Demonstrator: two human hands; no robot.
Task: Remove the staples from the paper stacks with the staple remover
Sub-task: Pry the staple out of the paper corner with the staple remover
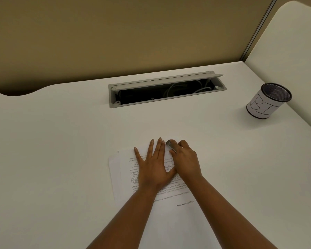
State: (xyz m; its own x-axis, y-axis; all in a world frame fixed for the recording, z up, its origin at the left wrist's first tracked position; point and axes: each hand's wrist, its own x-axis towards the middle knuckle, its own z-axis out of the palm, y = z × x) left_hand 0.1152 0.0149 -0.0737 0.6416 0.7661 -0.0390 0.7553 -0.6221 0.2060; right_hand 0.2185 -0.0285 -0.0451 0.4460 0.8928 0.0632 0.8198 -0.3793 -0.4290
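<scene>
A stack of printed white paper (171,209) lies on the white desk in front of me, with a second sheet (113,169) sticking out on its left. My left hand (153,164) lies flat on the top sheet with the fingers spread, pressing it down. My right hand (186,159) is closed around a small metal staple remover (170,145), whose tip rests at the paper's top right corner, just right of my left fingertips. The staple itself is hidden.
A black mesh cup (267,101) wrapped in paper marked "BI" stands at the far right of the desk. An open grey cable tray (166,88) with cords inside is set into the desk (61,141) at the back. A tan partition wall rises behind.
</scene>
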